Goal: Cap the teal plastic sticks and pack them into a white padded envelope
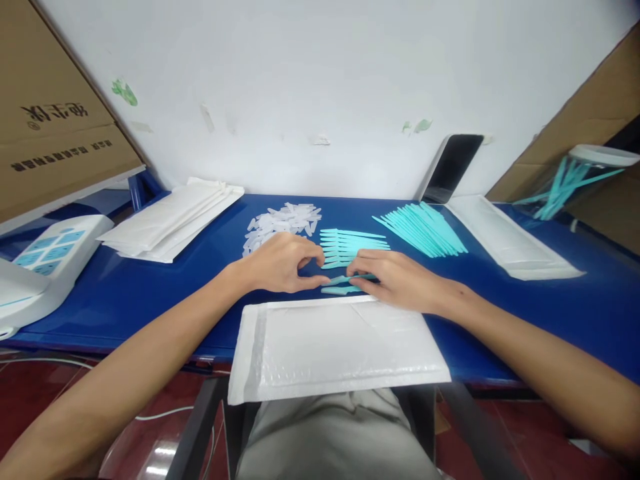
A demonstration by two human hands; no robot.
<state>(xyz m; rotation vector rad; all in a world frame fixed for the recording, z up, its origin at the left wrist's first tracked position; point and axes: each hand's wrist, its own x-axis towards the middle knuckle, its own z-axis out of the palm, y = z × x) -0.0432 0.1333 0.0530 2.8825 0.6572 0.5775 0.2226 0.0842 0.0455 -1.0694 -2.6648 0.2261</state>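
Note:
My right hand [385, 277] pinches a thin teal stick [361, 277] over the blue table. My left hand [287, 262] curves with thumb and forefinger apart, the thumb tip by the left end of that stick; nothing shows between them. Another teal stick [341, 290] lies just below. Above the hands is a row of teal sticks [353, 245] with their left ends lined up. Behind my left hand sits a pile of small translucent white pieces [285, 223]. A fanned stack of teal sticks [423, 229] is at the right. A white padded envelope [343, 343] lies nearest me.
White envelopes [175, 217] are stacked at the left beside a white device [55, 260]. A phone [456, 167] leans on the wall. Another envelope [513, 237] and a clear container [570, 187] with teal sticks stand right. A cardboard box [55, 80] is at the left.

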